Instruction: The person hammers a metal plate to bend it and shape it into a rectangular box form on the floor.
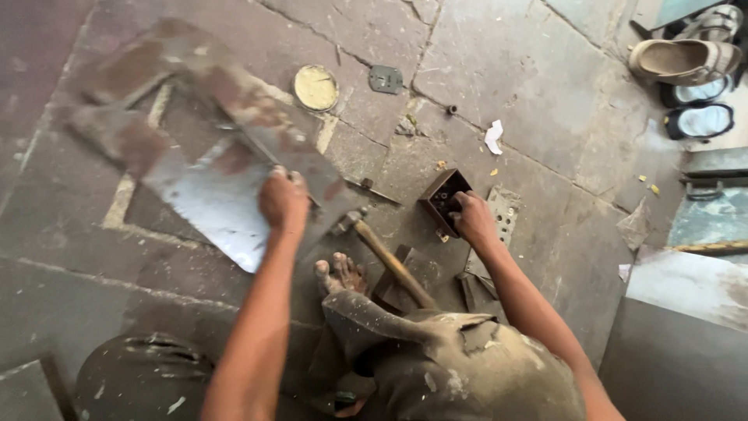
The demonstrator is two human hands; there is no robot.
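Two hands busy: my left hand [284, 199] grips a metal sheet [210, 195], my right hand [472, 218] holds a small box [442, 196].

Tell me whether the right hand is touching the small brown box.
Touching. The head view shows the right hand with its fingers reaching into the open top of the small brown box on the stone floor.

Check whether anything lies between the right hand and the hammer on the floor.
Nothing visible does. The right hand rests at the small dark box; bare stone floor separates it from the hammer.
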